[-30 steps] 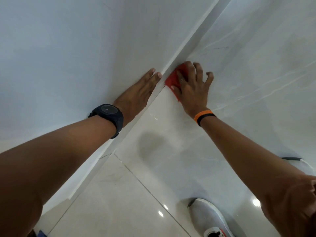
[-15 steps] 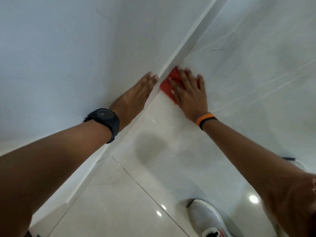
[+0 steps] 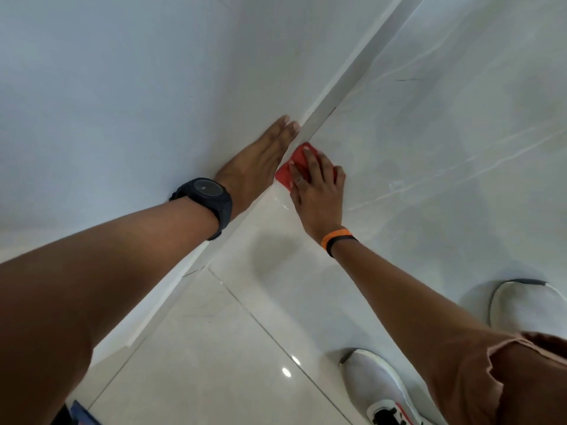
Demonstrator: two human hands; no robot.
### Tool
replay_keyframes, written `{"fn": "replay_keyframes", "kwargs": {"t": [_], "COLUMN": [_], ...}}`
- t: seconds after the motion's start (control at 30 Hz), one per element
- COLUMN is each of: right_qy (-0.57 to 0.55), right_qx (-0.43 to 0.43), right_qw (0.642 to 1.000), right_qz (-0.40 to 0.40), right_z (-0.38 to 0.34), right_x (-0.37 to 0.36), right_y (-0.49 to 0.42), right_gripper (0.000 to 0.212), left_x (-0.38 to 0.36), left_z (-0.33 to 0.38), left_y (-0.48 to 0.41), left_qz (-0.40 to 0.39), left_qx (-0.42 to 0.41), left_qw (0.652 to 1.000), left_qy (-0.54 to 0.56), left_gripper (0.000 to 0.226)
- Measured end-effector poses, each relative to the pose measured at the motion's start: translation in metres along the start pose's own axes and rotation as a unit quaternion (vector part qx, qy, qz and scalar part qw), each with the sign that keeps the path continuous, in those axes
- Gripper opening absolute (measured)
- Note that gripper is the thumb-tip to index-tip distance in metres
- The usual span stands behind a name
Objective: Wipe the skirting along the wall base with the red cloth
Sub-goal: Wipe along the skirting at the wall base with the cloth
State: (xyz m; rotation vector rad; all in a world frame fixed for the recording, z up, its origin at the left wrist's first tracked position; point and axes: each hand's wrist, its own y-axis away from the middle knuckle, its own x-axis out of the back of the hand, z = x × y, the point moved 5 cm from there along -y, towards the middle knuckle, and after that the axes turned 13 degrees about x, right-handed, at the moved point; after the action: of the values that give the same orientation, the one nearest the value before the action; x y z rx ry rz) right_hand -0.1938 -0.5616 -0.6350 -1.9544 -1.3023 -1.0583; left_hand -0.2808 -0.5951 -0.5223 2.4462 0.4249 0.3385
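A red cloth (image 3: 294,167) lies pressed against the pale skirting (image 3: 333,101) where the white wall meets the glossy floor. My right hand (image 3: 317,185), with an orange and black wristband, lies flat on the cloth and covers most of it. My left hand (image 3: 260,162), with a black watch on its wrist, rests flat and open against the wall just above the skirting, right beside the cloth.
The white wall (image 3: 122,87) fills the left side, the shiny pale tiled floor (image 3: 429,148) the right. Two white shoes (image 3: 380,391) (image 3: 521,305) stand on the floor at the lower right. A dark blue item (image 3: 79,414) shows at the bottom left edge.
My right hand has slid the red cloth along the skirting toward me, and it now sits beside my left hand's knuckles. A second shoe has come into view.
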Motion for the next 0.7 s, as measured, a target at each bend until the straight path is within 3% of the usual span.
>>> {"fn": "replay_keyframes", "kwargs": {"t": [0.1, 0.17, 0.33, 0.43, 0.53, 0.63, 0.7], "right_qy": [-0.061, -0.089, -0.020, 0.068, 0.101, 0.093, 0.084], "right_qx": [-0.066, -0.079, 0.135, 0.247, 0.149, 0.009, -0.047], "right_qw": [0.994, 0.992, 0.987, 0.965, 0.983, 0.995, 0.995], "right_qz": [0.055, 0.042, -0.084, -0.064, 0.029, 0.025, 0.035], "right_z": [-0.001, -0.015, -0.048, -0.020, 0.047, 0.097, 0.091], "right_x": [0.010, 0.006, -0.028, -0.013, 0.023, 0.051, 0.051], "right_y": [-0.011, -0.004, 0.034, 0.021, -0.017, -0.046, -0.051], "right_gripper": [0.028, 0.028, 0.038, 0.040, 0.039, 0.042, 0.044], "left_x": [0.001, 0.001, 0.000, -0.002, -0.004, -0.004, -0.004], "left_z": [-0.001, 0.001, 0.001, 0.002, 0.006, 0.006, 0.005], "left_y": [-0.002, -0.003, -0.002, -0.002, -0.003, -0.003, -0.002], "left_qz": [0.007, 0.008, 0.012, 0.008, 0.009, 0.020, 0.022], "left_qx": [0.001, -0.001, 0.004, 0.003, 0.003, 0.008, 0.009], "left_qw": [1.000, 1.000, 1.000, 1.000, 1.000, 1.000, 1.000], "left_qy": [0.000, 0.003, 0.004, 0.008, 0.022, 0.015, 0.015], "left_gripper": [0.084, 0.078, 0.080, 0.080, 0.077, 0.077, 0.077]}}
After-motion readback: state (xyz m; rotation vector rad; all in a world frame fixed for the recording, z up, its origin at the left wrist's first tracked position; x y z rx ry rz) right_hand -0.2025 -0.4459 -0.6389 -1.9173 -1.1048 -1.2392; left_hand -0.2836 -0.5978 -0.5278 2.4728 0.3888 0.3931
